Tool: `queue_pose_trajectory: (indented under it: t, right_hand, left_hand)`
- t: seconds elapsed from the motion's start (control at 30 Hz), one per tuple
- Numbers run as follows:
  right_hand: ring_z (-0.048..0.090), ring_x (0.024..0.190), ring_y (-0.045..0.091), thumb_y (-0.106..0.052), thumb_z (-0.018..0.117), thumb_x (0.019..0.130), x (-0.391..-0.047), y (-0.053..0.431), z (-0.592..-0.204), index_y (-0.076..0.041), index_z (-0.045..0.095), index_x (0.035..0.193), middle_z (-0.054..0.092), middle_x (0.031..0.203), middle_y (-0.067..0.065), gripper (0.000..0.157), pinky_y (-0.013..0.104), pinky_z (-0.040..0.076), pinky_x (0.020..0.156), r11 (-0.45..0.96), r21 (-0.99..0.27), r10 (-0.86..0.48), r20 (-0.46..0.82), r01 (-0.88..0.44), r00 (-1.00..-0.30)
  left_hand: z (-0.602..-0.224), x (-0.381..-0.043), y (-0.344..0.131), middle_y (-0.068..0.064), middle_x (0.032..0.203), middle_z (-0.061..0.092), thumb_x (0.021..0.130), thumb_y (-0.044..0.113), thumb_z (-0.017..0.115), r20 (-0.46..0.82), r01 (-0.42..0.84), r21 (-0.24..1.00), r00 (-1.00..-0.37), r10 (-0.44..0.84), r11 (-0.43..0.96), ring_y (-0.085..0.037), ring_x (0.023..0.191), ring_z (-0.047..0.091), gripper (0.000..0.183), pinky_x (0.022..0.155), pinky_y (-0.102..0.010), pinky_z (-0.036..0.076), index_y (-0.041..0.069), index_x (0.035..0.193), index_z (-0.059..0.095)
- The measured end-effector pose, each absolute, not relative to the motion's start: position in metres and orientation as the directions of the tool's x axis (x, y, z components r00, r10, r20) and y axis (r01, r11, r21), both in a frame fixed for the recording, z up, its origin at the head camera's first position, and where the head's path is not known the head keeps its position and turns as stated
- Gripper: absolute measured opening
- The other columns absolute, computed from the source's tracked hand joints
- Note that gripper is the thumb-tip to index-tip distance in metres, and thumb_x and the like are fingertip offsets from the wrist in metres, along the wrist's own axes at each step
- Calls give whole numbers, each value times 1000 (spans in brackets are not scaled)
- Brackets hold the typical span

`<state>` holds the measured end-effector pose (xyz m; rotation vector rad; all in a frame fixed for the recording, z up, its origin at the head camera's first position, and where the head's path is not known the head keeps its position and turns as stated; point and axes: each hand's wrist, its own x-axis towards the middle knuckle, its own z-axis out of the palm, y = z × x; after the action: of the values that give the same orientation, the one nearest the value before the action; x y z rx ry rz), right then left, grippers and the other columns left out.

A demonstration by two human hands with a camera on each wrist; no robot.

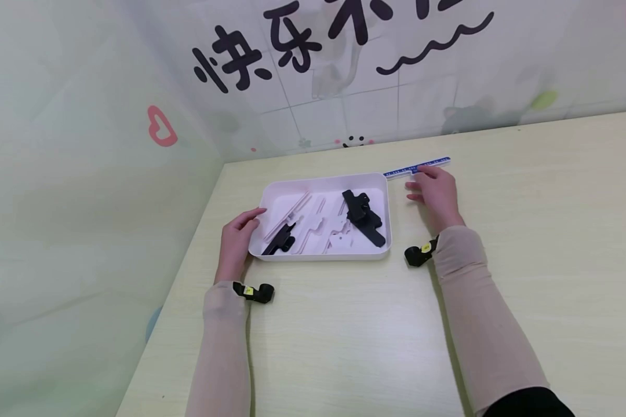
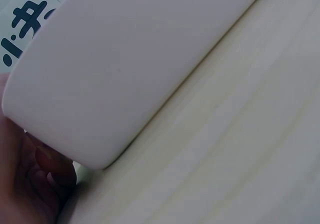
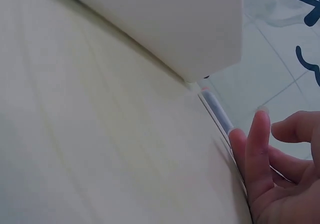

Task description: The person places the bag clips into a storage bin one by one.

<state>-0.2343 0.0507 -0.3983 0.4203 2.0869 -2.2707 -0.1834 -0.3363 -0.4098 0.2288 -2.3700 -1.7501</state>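
A shallow white tray (image 1: 320,257) holds black clip-like pieces (image 1: 364,217) and several pale, thin plastic pieces (image 1: 308,226). My left hand (image 1: 237,240) grips the tray's left side, with fingertips at its rim; in the left wrist view, curled fingers (image 2: 52,166) show beside the tray's outer wall (image 2: 120,69), which partly hides the hand. Off the tray's far right corner lies a blue-and-white marked strip (image 1: 396,172). My right hand (image 1: 437,194) is over the strip's right part, fingers loosely bent and spread. In the right wrist view, thumb and index finger stand apart with nothing between them.
Pale wooden table (image 1: 344,336) lies under everything. A printed curtain (image 1: 344,104) stands along the table's back edge, and another pale sheet (image 1: 83,202) hangs along the left. Small black cameras (image 1: 417,255) are strapped to both wrists.
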Motion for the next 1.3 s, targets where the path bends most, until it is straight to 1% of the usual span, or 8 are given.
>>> queue_pose_trajectory:
  t: [0.2,0.37,0.53,0.73,0.9,1.07,1.17,1.3]
  right_hand:
    - [59,94,19,-15,50,90,-234,49,-401,-5,47,128,51,120,13,39,22,51,66,-106,-980,206,-185,166,-961]
    - [61,90,18,-17,54,88,-234,49,-402,-6,53,122,55,113,10,36,21,51,65,-122,-980,257,-181,154,-949]
    - [61,86,17,-22,60,85,-234,51,-404,-5,59,114,58,107,10,34,21,51,65,-228,-967,303,-182,115,-935]
    - [63,82,17,-31,66,79,-233,55,-404,-4,64,108,63,99,10,40,21,50,63,-338,-940,336,-172,52,-926]
    - [63,76,18,-38,66,77,-231,56,-402,-5,67,101,65,89,9,40,23,50,61,-328,-945,366,-141,15,-920]
    - [61,69,16,-36,65,79,-229,57,-396,-3,66,98,64,85,8,38,22,50,57,-325,-946,377,-108,-22,-920]
    - [60,65,16,-37,64,79,-228,57,-392,-1,66,96,64,84,9,39,22,50,56,-325,-944,381,-82,-51,-921]
    - [58,64,17,-43,65,76,-226,55,-385,-2,66,93,64,86,9,44,22,49,55,-322,-941,385,-35,-99,-922]
  left_hand:
    - [-410,-183,-337,8,122,52,88,18,53,45,-24,960,-971,-236,280,-6,115,42,23,95,-28,36,24,105,67]
    - [-410,-183,-337,8,122,53,88,18,53,50,-20,958,-971,-236,286,-6,115,42,23,95,-28,36,23,105,67]
    - [-410,-184,-337,8,122,52,88,18,54,45,-25,958,-970,-238,285,-6,115,42,23,95,-28,36,23,106,67]
    - [-411,-183,-337,8,122,52,88,17,53,36,-30,964,-969,-245,263,-7,115,42,23,94,-28,37,23,105,67]
    - [-412,-184,-337,8,124,51,88,18,53,32,-33,964,-971,-238,265,-7,116,41,23,95,-29,36,23,106,67]
    - [-411,-184,-338,8,123,51,88,17,53,36,-33,960,-970,-240,278,-7,116,41,24,96,-28,35,23,106,67]
    - [-411,-184,-337,8,122,52,88,16,53,38,-30,962,-970,-241,272,-7,115,42,24,95,-28,36,23,106,67]
    - [-411,-184,-336,8,122,52,88,16,53,43,-26,961,-970,-239,276,-7,115,42,24,95,-28,35,23,106,67]
